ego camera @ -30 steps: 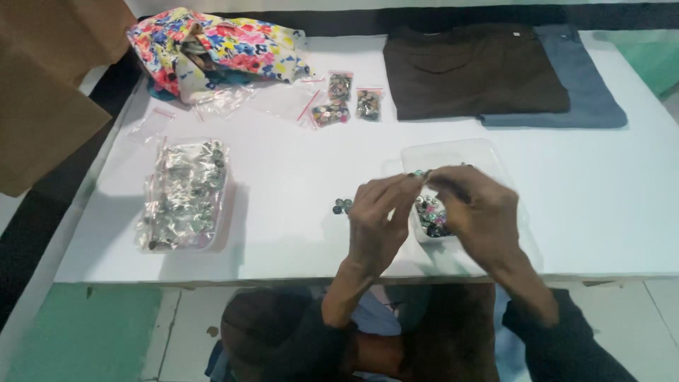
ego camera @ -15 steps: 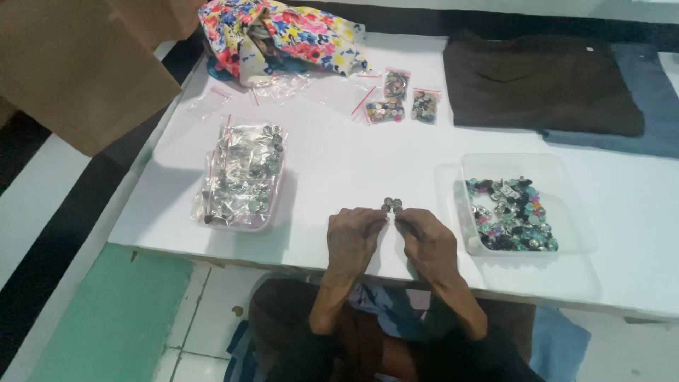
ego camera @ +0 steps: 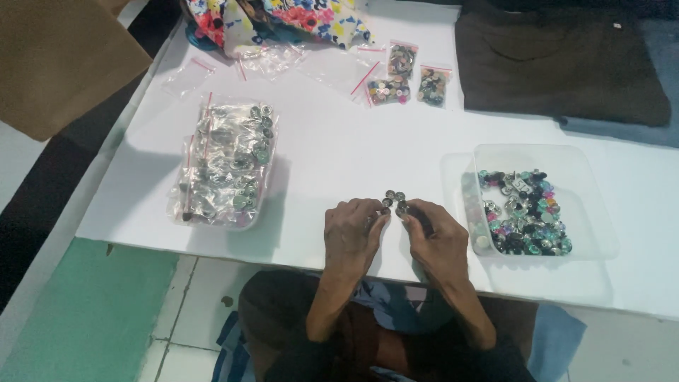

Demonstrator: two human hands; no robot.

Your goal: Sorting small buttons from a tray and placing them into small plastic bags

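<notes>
Head view, left to right: tub of bagged buttons (ego camera: 226,166) on the white table (ego camera: 339,152), then left hand (ego camera: 353,237) and right hand (ego camera: 438,240) both pinching small metal buttons (ego camera: 395,200) together, colourful button tray (ego camera: 537,201) just beside them.

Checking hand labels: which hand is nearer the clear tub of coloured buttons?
Right. The right hand lies just beside the tub; the left hand is one hand farther away.
</notes>
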